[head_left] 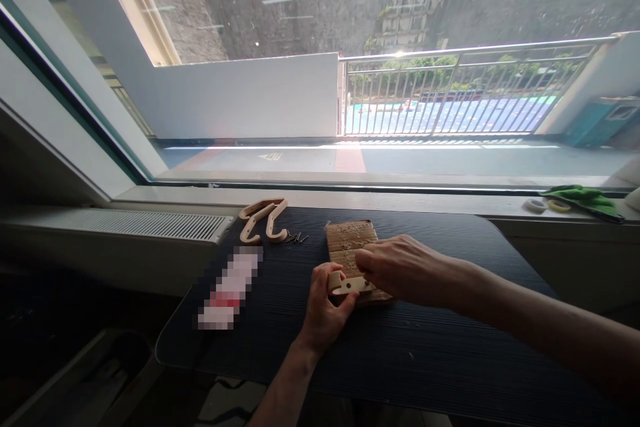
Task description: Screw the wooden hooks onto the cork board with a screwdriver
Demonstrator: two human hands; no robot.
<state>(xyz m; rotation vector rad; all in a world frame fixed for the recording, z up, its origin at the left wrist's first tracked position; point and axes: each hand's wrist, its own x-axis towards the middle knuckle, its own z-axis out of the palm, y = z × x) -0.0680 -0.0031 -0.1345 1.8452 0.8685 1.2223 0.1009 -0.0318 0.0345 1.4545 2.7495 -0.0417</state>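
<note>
My left hand (327,303) is closed round one end of a pale wooden hook (345,285), thumb along its near side. Dark holes show in the hook's face. It lies over the near part of a corrugated cardboard piece (345,247), whose top is dotted with small bumps or holes. My right hand (395,267) is closed in a fist at the hook's right end; whatever its fingers grip is hidden. Farther left on the dark table lie more wooden hooks (277,223), with several screws (296,237) beside them.
The black wood-grain table (440,347) stands against a window sill (400,199). On the sill at right lie a green glove (585,200) and rolls of tape (535,205). A blurred-out pinkish strip (235,287) lies at the table's left. A vent grille (150,222) borders the left side.
</note>
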